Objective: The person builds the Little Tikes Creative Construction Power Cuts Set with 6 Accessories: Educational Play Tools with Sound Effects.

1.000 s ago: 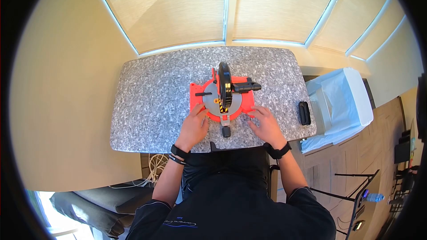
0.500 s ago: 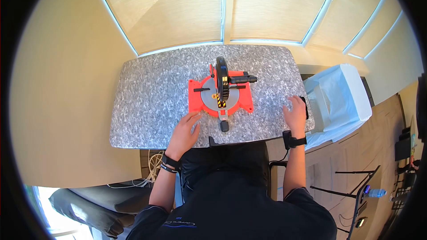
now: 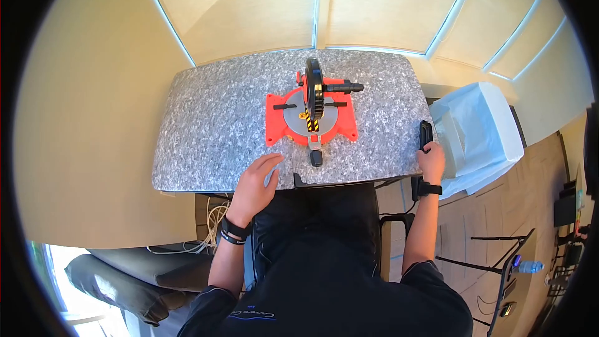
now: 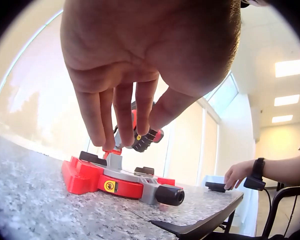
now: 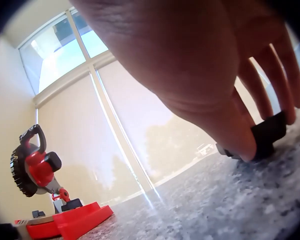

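Observation:
A red and black toy mitre saw (image 3: pixel 345 126) with a grey round base stands at the middle of the speckled table (image 3: pixel 212 118). The left hand (image 3: pixel 254 186) is held near the table's front edge, left of the saw's front knob, fingers relaxed and holding nothing; in the left wrist view its fingers (image 4: pixel 122 107) hang in front of the saw. At the table's right edge the right hand (image 3: pixel 432 161) pinches the near end of a black object (image 3: pixel 425 132). Thumb and fingers lie either side of that black piece (image 5: pixel 270 132) in the right wrist view.
A bin with a pale blue liner (image 3: pixel 493 125) stands against the table's right side. A black bracket (image 3: pixel 297 180) sits at the front edge. Cables (image 3: pixel 215 228) lie at lower left, and a folding stand (image 3: pixel 499 268) is at lower right.
The right hand has moved from the saw's right side out to the black object and grips it. The left hand has drawn away from the saw's base toward the front left.

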The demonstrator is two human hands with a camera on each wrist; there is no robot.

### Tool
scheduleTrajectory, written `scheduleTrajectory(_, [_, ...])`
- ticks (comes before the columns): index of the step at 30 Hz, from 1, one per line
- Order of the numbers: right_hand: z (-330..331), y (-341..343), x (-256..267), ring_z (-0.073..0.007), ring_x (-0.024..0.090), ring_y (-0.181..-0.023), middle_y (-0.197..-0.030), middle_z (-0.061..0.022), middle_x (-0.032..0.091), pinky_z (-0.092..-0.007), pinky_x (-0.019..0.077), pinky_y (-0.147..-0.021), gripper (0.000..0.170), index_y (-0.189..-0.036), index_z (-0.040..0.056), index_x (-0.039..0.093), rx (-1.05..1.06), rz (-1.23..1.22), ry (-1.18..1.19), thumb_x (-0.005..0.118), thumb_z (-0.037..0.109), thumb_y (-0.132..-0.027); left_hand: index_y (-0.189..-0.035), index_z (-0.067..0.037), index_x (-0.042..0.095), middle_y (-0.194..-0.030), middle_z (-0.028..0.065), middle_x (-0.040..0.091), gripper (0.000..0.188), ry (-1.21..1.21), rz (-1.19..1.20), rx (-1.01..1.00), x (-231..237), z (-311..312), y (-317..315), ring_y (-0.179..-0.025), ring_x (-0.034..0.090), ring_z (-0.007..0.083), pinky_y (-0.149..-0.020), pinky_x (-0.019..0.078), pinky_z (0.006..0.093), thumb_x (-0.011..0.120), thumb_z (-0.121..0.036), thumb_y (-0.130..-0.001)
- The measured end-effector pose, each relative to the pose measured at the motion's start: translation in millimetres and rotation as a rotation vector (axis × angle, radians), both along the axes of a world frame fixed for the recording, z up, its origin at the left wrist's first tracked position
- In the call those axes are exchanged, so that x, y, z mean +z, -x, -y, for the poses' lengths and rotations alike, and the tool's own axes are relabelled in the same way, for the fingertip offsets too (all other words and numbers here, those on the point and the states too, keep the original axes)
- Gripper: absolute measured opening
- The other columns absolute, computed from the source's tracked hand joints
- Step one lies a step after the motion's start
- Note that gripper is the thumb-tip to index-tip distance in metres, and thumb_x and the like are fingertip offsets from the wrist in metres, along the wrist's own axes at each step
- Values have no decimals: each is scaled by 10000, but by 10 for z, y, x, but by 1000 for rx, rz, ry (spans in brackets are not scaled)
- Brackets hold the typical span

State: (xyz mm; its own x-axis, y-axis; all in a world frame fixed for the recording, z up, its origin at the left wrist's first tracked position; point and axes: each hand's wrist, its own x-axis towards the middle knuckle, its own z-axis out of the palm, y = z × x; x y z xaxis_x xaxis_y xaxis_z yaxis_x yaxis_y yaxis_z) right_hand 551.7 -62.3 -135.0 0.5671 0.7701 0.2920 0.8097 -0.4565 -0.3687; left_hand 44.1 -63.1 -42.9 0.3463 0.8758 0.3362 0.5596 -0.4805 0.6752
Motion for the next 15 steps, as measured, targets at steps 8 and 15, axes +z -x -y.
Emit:
scheduleTrajectory(8, [-52,71,310,-327,716,-893,-1087,-168,730,-415,573,-811,165,-941,14,657,160,-247,-236,731,90,-814,-1218,-21,688,-1244,178,688,299,-105,-15,33,257,98,62,-1148,657,395,-971,548,438,643,2,-924])
scheduleTrajectory(15, [180,895,1358,-248,665,-1029,-1147,-133,645,-357,564,-959,227,-989,-8,592,747,-481,-483,677,-101,-799,-1283,-35,678,-1268,166,690,363,-224,1,6,641,187,-45,-1144,667,383,-964,555,434,666,2,-922])
